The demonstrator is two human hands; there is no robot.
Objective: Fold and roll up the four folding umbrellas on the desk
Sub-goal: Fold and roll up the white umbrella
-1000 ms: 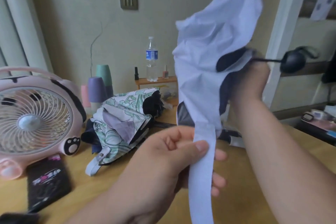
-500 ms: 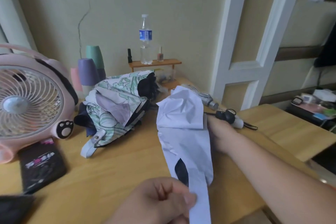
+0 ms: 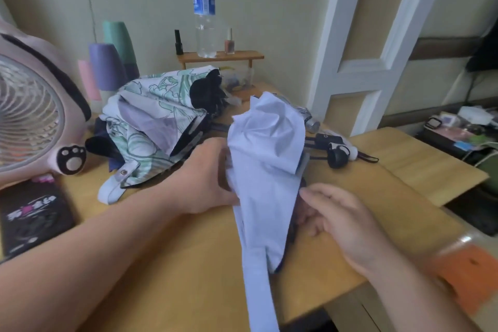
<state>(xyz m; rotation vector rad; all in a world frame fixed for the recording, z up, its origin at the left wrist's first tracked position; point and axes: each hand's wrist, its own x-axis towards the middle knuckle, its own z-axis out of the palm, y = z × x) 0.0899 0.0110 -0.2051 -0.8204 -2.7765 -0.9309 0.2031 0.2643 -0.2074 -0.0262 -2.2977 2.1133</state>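
A pale lavender folding umbrella [image 3: 265, 170] lies lengthwise on the wooden desk [image 3: 167, 259], its canopy crumpled. Its strap [image 3: 260, 296] trails over the front edge. My left hand [image 3: 207, 178] grips the canopy's left side, its fingers hidden behind the fabric. My right hand [image 3: 334, 221] holds the right side, thumb on the cloth and fingers curled under the edge. Behind lies a green floral umbrella [image 3: 151, 121] on a dark navy one [image 3: 101, 143]. Another umbrella's black handle [image 3: 336, 156] lies further right.
A pink fan [image 3: 35, 116] and a black phone [image 3: 29, 218] sit at the left. Pastel cups [image 3: 107, 65] stand at the back, beside a small wooden shelf [image 3: 221, 56] with a water bottle [image 3: 204, 16]. The desk ends at the right, next to a white door frame [image 3: 334, 43].
The pale umbrella came down from the air onto the desk. My left hand left the strap and took the canopy's left side. My right hand shifted to the near right side.
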